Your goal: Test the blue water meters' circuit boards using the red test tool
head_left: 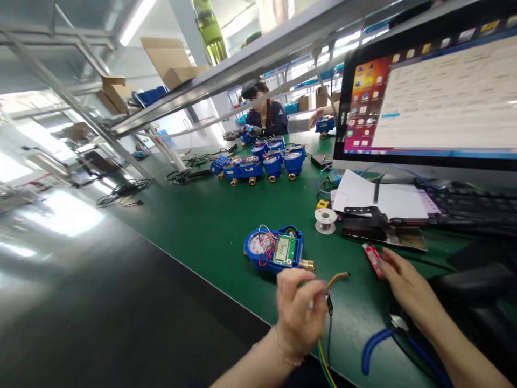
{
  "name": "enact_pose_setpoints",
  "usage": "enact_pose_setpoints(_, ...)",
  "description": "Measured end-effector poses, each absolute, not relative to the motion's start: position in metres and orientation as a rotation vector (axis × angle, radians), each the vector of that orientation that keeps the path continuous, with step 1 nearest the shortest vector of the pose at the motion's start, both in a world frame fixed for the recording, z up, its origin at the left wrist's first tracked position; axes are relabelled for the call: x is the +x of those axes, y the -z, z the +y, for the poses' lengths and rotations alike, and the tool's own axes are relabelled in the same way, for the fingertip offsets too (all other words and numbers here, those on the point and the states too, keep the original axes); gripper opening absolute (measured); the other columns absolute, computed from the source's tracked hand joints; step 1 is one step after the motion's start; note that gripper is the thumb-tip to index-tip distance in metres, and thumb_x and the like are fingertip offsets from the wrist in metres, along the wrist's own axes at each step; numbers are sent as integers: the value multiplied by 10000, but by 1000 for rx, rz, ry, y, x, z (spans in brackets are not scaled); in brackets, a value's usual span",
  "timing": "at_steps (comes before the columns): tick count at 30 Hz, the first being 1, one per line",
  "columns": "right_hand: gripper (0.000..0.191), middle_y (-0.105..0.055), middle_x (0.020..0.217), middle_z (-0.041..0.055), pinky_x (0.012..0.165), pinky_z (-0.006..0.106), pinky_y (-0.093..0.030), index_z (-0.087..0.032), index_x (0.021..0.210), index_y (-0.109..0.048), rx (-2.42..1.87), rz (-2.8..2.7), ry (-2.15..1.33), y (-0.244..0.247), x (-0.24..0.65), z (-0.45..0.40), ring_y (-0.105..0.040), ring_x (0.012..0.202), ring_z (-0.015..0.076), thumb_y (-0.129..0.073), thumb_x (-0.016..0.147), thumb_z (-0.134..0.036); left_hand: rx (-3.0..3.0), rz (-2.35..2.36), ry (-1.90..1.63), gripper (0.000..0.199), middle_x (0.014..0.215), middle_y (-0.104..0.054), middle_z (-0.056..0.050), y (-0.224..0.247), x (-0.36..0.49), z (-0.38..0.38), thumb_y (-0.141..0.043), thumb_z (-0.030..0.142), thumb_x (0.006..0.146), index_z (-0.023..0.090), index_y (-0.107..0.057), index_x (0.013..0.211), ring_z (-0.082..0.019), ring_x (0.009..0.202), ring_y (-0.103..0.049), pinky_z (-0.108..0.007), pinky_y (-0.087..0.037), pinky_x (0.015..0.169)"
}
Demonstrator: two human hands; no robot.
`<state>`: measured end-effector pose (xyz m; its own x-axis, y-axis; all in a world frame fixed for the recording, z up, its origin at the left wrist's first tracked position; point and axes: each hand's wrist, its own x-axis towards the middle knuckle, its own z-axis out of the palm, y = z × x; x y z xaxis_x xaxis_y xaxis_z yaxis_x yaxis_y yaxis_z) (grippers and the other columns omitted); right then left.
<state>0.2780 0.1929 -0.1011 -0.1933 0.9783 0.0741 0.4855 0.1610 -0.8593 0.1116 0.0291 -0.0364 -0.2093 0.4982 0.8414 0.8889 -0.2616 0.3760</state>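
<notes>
A blue water meter (pixel 253 256) lies on the green table, its cover off, with loose thin wires and a small display. Just in front of it is my left hand (pixel 302 302), fingers pinched on a thin multicoloured cable (pixel 336 278). A dark connector end sticks out to the right, and yellow and green strands run down below the hand. Over to the right, the fingers of my right hand (pixel 404 277) close on the end of a small red-and-white stick-shaped object (pixel 372 260). Blue-handled pliers (pixel 375 345) lie beneath my right forearm, partly hidden.
Several blue meters (pixel 271 163) stand grouped further back. A solder spool (pixel 325 221), papers (pixel 359 194), a keyboard (pixel 472 207) and a monitor (pixel 440 97) line the right side. A co-worker (pixel 274 116) sits across the table. A metal shelf (pixel 226 73) crosses above.
</notes>
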Motion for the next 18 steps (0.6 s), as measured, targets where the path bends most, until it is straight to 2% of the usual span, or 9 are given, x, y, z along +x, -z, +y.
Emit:
enact_pose_setpoints(2, 519, -573, 1055, 141, 835, 419, -469, -141, 1090, -567, -1407, -1826, -826, 98, 280, 193, -594, 909, 266, -422, 739, -495, -1386, -1689, 1540, 169, 874, -509, -23, 20, 83, 23, -548, 98, 779, 195, -518, 914, -143, 858, -501, -297, -452, 776)
enact_pose_setpoints(4, 479, -549, 1082, 129, 837, 443, -463, -172, 1072, -578, -1380, -1834, -732, 88, 282, 189, -580, 907, 275, -417, 750, -489, -1129, -1914, 1532, 110, 897, -513, -35, 9, 50, 22, -529, 233, 821, 196, -506, 921, -175, 886, -487, -353, -422, 809)
enact_pose_setpoints(6, 412, -545, 1083, 112, 825, 458, -460, -205, 1040, -579, -1306, -1839, -622, 73, 280, 180, -573, 899, 277, -398, 785, -474, -1029, -2222, 1424, 201, 926, -544, -60, 3, 22, 24, -457, 367, 852, 192, -541, 900, -217, 921, -475, -417, -385, 844)
enact_pose_setpoints(8, 341, -546, 1088, 97, 844, 451, -451, -221, 1006, -574, -1178, -1867, -524, 57, 274, 167, -562, 940, 273, -397, 821, -446, -1093, -2474, 1342, 287, 911, -575, -62, 1, 5, 27, -411, 424, 856, 195, -582, 831, -235, 917, -477, -431, -369, 848)
enact_pose_setpoints(13, 231, -549, 1091, 74, 893, 386, -443, -230, 1026, -550, -718, -2076, -401, 30, 239, 132, -555, 995, 225, -502, 828, -341, -1334, -2512, 1468, 217, 754, -569, -9, -2, 0, 35, -502, 360, 811, 196, -580, 692, -175, 800, -498, -305, -383, 755)
enact_pose_setpoints(18, 444, -518, 1159, 122, 904, 444, -449, -199, 1142, -490, -585, -2238, -527, 22, 199, 125, -515, 1080, 275, -609, 739, -341, -1353, -2519, 2000, 221, 653, -526, 21, -7, -6, 48, -585, 368, 756, 163, -572, 672, -100, 618, -461, -213, -363, 584)
